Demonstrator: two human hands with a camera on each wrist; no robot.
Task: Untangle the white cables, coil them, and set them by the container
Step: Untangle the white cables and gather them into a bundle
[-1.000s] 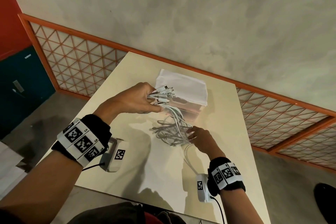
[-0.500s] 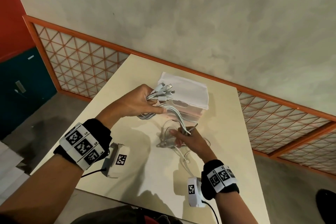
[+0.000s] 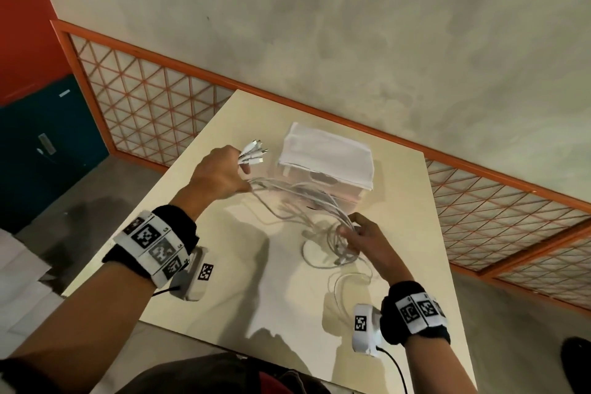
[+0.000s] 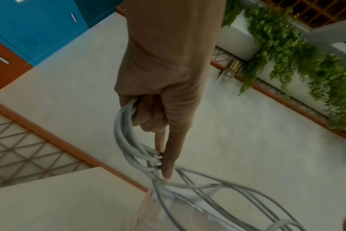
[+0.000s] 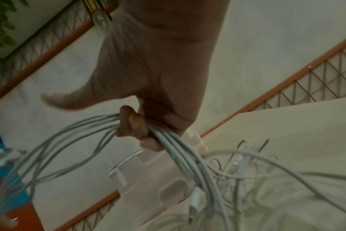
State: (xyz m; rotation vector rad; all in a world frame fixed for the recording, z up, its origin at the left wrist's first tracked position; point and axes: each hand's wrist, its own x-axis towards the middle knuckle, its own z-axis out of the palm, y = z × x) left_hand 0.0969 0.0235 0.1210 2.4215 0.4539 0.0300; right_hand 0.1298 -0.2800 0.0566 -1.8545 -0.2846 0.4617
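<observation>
My left hand (image 3: 224, 174) grips a bunch of white cables (image 3: 300, 192) near their plug ends (image 3: 254, 153), which stick out above the fist to the left of the container. The left wrist view shows the cables (image 4: 126, 136) running through the curled fingers (image 4: 148, 115). The strands span to my right hand (image 3: 361, 233), which grips the same bundle lower down; its fingers (image 5: 134, 125) are curled round the cables (image 5: 180, 150). Loose tangled loops (image 3: 332, 256) hang and lie on the table below that hand. The clear container (image 3: 326, 166) with a white lid stands behind the cables.
The cream table (image 3: 230, 281) stands against an orange lattice railing (image 3: 150, 105). Blue and red lockers (image 3: 38, 125) stand at the left, and grey floor lies beyond the railing. The table's near edge runs just in front of my body.
My left hand has moved left and up with the plug ends, away from the container. My right hand slid right along the bundle, stretching the cables out between both hands.
</observation>
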